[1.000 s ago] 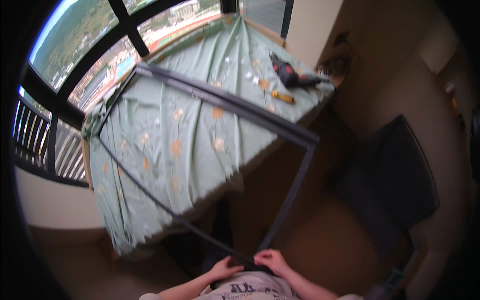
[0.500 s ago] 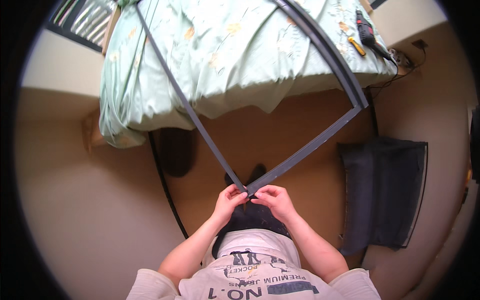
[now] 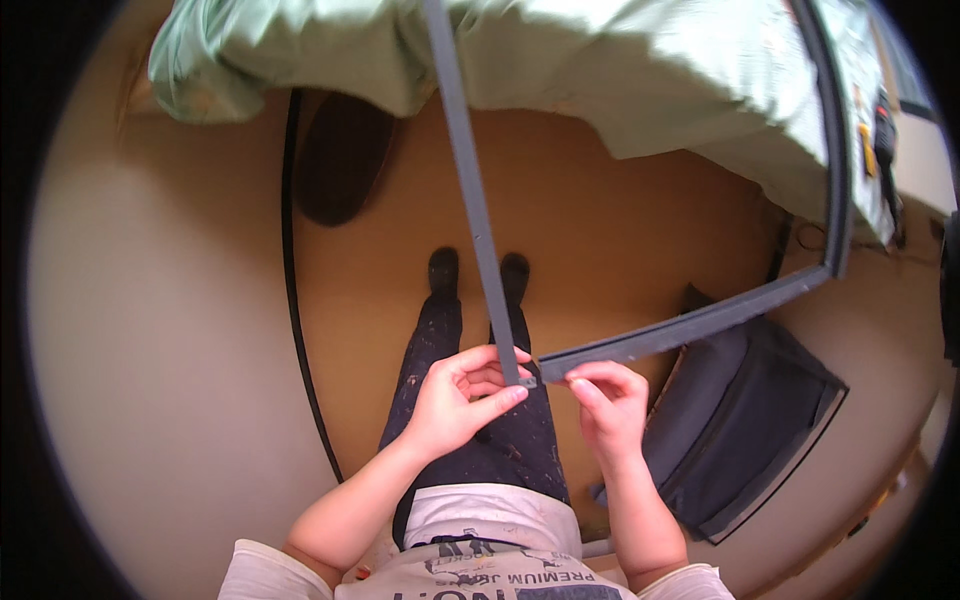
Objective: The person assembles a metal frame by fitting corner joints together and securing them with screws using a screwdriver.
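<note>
Thin, flat, matte dark-grey frame (image 3: 690, 325), bars meeting at one corner. Left hand (image 3: 455, 400) and right hand (image 3: 610, 400) both pinching that corner. Green patterned cloth (image 3: 620, 70) behind the frame.

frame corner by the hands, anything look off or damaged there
No damage shows. The dark grey frame hangs off the cloth-covered table, its near corner pinched between the left hand and right hand. Whether the corner joint meets flush cannot be told.

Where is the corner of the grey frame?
In the head view, the frame corner sits low at centre, pinched between the left hand and right hand, above the person's legs.
</note>
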